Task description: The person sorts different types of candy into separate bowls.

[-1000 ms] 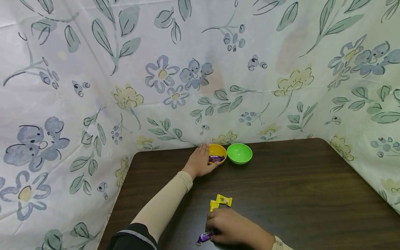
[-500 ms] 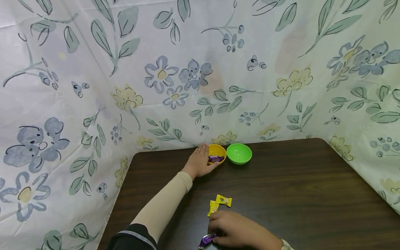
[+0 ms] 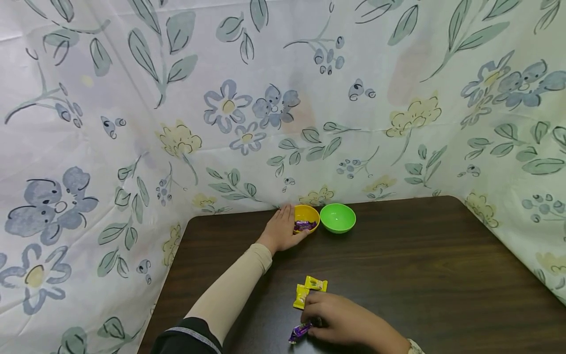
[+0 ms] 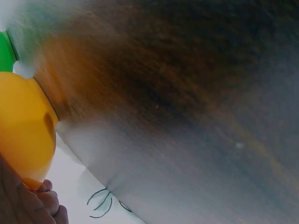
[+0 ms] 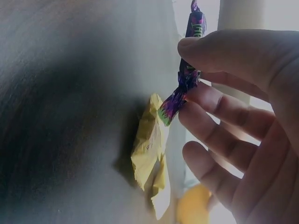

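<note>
At the back of the table my left hand (image 3: 283, 231) holds the yellow bowl (image 3: 309, 210), fingers along its left side and thumb at the near rim. Purple-wrapped candies (image 3: 305, 225) lie inside it. In the left wrist view, fingertips show beside the yellow bowl (image 4: 23, 126). My right hand (image 3: 349, 319) pinches a purple-wrapped candy (image 3: 298, 333) near the front; the right wrist view shows the thumb across this candy (image 5: 173, 106), the fingers on its other side. Two yellow-wrapped candies (image 3: 300, 296) lie just beyond that hand, partly overlapped by it in the head view.
A green bowl (image 3: 338, 219) stands right beside the yellow one, with nothing visible in it. The dark wooden table (image 3: 420, 265) ends at a floral cloth (image 3: 247, 167) that hangs behind it and along both sides.
My right hand has shifted a little to the right with the purple candy, uncovering more of the nearer yellow candy. The left hand stays on the yellow bowl.
</note>
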Tool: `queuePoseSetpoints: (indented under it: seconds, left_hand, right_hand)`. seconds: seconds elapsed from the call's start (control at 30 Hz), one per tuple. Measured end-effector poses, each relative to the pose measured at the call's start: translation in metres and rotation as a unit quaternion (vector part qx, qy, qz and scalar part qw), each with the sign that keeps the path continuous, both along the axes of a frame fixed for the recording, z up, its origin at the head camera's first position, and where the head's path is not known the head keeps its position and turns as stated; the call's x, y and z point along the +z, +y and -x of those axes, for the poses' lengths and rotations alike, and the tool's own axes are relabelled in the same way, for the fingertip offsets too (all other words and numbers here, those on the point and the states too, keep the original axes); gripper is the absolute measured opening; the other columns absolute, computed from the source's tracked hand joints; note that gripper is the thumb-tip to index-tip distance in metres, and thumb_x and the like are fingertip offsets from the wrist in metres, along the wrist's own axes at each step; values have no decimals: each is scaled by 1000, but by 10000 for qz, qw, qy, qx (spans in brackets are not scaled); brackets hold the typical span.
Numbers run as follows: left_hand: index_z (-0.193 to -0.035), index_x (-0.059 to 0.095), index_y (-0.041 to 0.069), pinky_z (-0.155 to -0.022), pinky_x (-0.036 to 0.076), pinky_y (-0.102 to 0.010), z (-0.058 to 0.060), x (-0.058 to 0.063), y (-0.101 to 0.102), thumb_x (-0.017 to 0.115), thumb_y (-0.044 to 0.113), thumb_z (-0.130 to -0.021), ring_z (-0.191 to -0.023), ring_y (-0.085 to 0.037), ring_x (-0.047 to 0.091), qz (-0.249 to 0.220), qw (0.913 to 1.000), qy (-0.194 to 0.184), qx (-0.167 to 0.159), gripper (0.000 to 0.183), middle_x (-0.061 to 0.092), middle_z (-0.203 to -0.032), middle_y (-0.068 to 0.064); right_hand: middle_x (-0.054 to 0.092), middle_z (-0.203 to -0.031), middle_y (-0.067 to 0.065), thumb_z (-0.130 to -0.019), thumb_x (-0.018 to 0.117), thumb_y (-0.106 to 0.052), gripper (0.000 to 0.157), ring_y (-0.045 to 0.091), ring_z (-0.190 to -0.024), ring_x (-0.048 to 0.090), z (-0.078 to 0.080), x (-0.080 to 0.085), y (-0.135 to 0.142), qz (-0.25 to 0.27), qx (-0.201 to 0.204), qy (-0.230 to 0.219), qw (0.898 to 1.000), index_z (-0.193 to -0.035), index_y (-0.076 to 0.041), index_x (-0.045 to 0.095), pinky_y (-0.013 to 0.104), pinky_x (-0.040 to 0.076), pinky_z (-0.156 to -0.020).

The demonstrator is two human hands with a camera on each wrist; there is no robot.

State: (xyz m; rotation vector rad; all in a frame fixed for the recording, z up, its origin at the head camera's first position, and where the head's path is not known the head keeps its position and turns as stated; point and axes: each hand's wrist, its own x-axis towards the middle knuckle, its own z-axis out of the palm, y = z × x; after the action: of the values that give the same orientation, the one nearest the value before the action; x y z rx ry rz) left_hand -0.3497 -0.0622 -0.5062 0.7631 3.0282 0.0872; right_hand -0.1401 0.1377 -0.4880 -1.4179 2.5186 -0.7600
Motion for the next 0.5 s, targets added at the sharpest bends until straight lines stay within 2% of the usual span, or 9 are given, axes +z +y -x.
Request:
queuePoseSetpoints:
  seconds: [0.5]
  left_hand:
    - [-168, 18, -2, -135, 17, -43, -1, 2, 0, 30, 76, -101, -165, -32, 21, 46, 10000, 27, -18, 104, 21, -177, -20]
  right_hand:
    - [63, -110, -17, -99, 76, -22, 10, -4, -95, 58, 1, -5, 9, 164, -132, -48, 9998, -108, -26, 75, 17, 54, -82]
